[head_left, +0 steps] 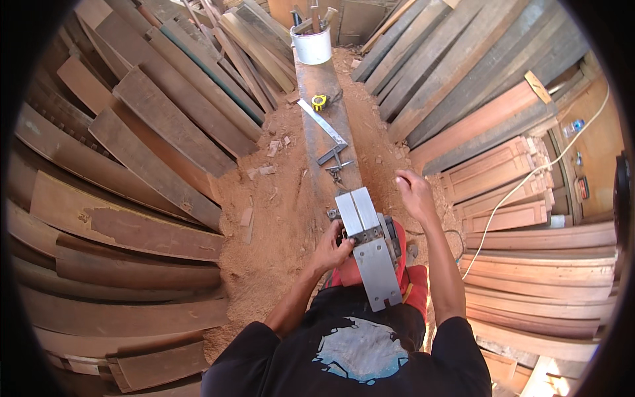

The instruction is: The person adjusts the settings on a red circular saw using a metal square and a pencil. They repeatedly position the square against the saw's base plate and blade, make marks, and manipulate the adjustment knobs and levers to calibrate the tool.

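Gripping red planer [378,270] with left hand [329,249], right hand [416,194] curled apart, contents unclear, printed black shirt [360,347]

Sawdust [228,278] and scattered wood scraps [266,170] cover the floor [372,126] along both long edges of the narrow table [317,79]. Off its left edge crowd dark planks [165,122]; off its right, weathered planks [456,73], then reddish panels [486,169] and a pale cord [561,157]. Brown boarding [360,20] stands beyond the far end. Bright light catches pale boards [542,374] farther right.

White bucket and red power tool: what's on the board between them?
The head view shows a yellow tape measure, metal square and small metal pieces.
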